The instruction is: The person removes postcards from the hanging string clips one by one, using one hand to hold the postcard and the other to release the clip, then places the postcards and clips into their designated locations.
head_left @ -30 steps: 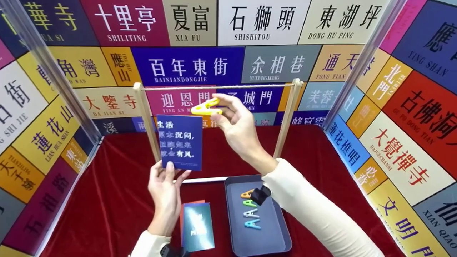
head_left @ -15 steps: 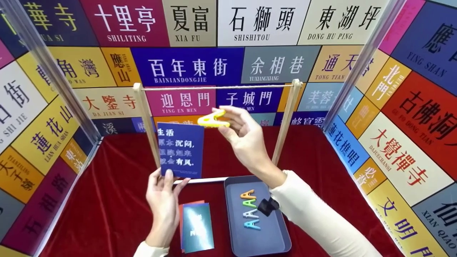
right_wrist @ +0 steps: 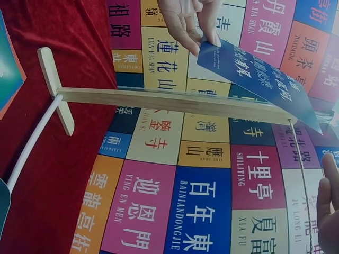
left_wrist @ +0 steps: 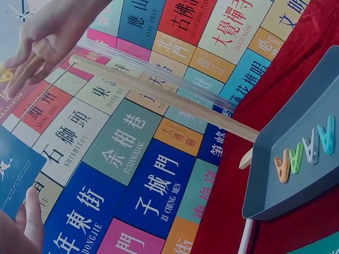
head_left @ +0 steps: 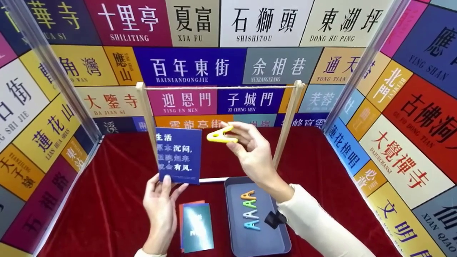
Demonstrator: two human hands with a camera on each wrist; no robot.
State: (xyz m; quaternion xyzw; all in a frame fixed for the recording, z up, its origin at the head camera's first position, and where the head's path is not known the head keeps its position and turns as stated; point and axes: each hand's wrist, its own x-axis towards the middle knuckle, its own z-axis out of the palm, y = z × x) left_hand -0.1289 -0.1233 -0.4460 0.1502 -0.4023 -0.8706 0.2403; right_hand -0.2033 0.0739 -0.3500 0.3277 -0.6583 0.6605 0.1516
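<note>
In the head view my left hand (head_left: 160, 207) pinches the bottom edge of a blue card (head_left: 178, 157) with white lettering, holding it upright. To its right, my right hand (head_left: 255, 153) pinches the legs of a yellow clothespin (head_left: 222, 135) between thumb and fingers. The clothespin's nose points left, close by the card's upper right edge and apart from it. Both hands are below the rope (head_left: 221, 87) strung between two wooden posts. The left wrist view shows the card's corner (left_wrist: 18, 172); from the right wrist, the card (right_wrist: 259, 84) overlaps the left post.
A grey tray (head_left: 235, 246) holds several clothespins (head_left: 250, 210) in orange, green and blue tones. Left of it lies a small stack of cards (head_left: 197, 228) on the red cloth (head_left: 107, 200). The wooden post (head_left: 287, 121) stands behind my right hand. Sign-covered walls surround the cloth.
Both hands have come down from nearer the rope. The card moved lower, and the yellow clothespin moved lower and slightly right. Each hand keeps its hold.
</note>
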